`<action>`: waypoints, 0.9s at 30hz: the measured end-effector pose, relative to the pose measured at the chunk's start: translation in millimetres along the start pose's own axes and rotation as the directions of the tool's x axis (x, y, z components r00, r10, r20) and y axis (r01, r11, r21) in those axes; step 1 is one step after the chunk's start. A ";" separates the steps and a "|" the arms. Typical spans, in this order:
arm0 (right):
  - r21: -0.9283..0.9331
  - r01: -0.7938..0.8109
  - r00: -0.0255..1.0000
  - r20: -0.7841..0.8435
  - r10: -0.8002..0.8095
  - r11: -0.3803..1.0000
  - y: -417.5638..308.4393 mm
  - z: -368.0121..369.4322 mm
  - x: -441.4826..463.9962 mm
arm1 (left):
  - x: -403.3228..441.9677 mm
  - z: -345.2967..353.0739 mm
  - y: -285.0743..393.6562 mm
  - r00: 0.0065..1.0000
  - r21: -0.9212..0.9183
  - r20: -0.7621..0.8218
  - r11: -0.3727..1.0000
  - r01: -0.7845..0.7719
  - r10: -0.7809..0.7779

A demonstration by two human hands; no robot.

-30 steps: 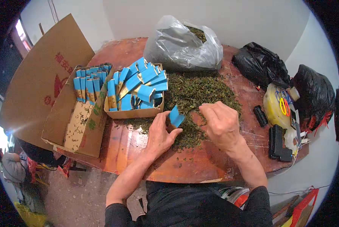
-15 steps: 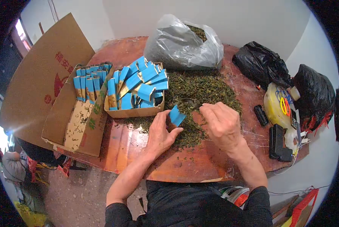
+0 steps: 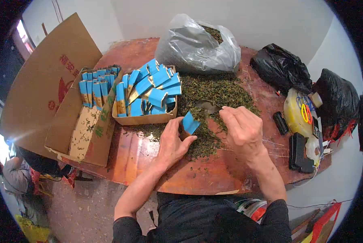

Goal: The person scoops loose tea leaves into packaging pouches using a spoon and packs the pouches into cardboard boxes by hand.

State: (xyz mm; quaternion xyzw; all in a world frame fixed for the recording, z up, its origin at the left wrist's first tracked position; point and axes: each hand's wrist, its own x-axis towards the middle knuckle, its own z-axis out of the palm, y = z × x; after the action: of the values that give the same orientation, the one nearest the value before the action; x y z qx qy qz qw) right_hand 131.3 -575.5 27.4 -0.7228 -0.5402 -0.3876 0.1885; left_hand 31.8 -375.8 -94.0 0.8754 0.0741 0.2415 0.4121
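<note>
My left hand is closed around a small blue packet, upright and a little tilted, its mouth facing up. Dark leaf bits sit at the packet's mouth. In my right hand is the handle of a metal spoon, pinched between the fingers. The spoon's bowl is just right of the packet, with little leaf visible in it. Beneath and behind both hands spreads a heap of loose dried tea leaves on the reddish wooden table.
Left of the heap, a small carton is full of blue packets. Beside it, a larger cardboard box holds upright blue packets. A clear plastic bag of leaves stands behind. Black bags and a black case are at right.
The spoon has moved slightly right, away from the packet's mouth, and its bowl shows less leaf. My right hand shifted right with it; my left hand keeps the packet nearly still.
</note>
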 end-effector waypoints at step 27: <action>0.009 0.053 0.997 0.050 -0.054 0.999 -6.3 -8.3 -0.5 | -1.2 2.6 -5.7 0.999 0.027 -0.024 0.999 -0.039 0.040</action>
State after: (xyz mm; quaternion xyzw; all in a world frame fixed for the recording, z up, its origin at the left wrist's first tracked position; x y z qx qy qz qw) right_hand 122.4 -579.4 31.4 -0.7168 -0.5653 -0.3724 0.1673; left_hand 32.4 -374.2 -100.2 0.8790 0.0652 0.2594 0.3947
